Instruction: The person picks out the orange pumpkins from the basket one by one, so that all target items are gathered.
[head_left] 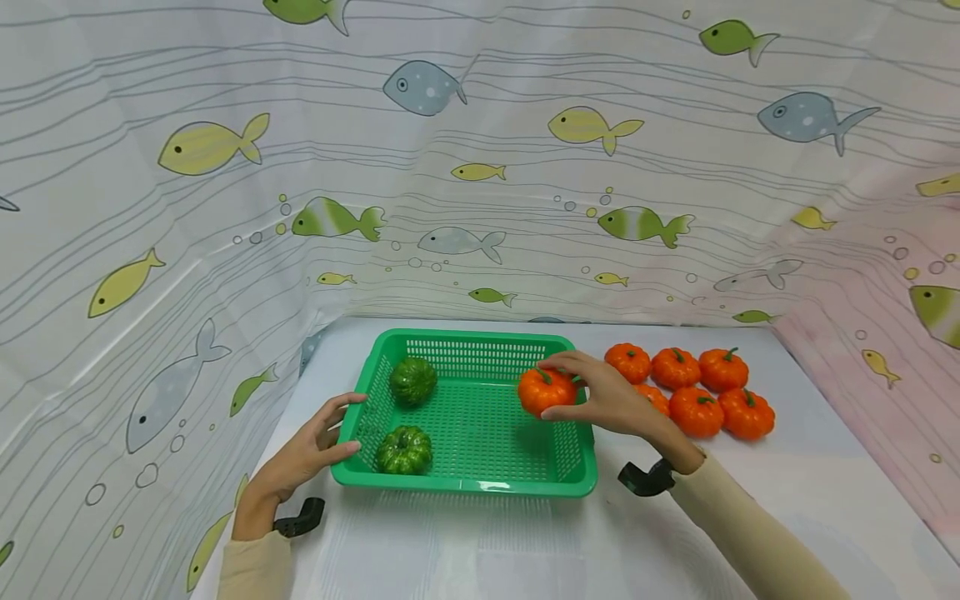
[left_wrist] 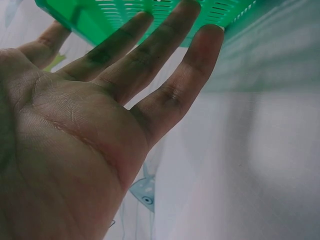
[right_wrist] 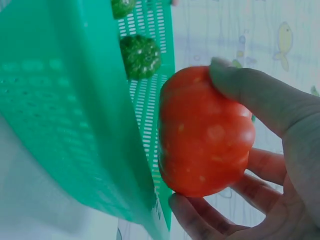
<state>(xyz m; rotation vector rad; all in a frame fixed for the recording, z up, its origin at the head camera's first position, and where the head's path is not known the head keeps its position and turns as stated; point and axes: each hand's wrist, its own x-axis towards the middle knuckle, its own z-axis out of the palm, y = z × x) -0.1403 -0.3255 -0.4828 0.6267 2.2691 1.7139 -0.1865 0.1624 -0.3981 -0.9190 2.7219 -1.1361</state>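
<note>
My right hand (head_left: 607, 396) grips a small orange pumpkin (head_left: 545, 392), thumb on one side and fingers on the other. The pumpkin is over the right part of a green slotted basket (head_left: 465, 485), and in the right wrist view it shows large beside the basket wall (right_wrist: 95, 125). Two green pumpkins, one behind (head_left: 412, 382) and one in front (head_left: 404, 451), sit in the basket's left part. At the basket's left side, my left hand (head_left: 306, 450) has its fingers spread and loosely extended, fingertips right at the rim. Nothing is in its palm (left_wrist: 70, 135).
Several orange pumpkins (head_left: 697, 412) stand in two rows to the right of the basket, partly behind the right hand. The white table (head_left: 465, 550) extends to a fish-patterned curtain (head_left: 480, 275) at the back and sides. Each wrist wears a black camera mount (head_left: 300, 518).
</note>
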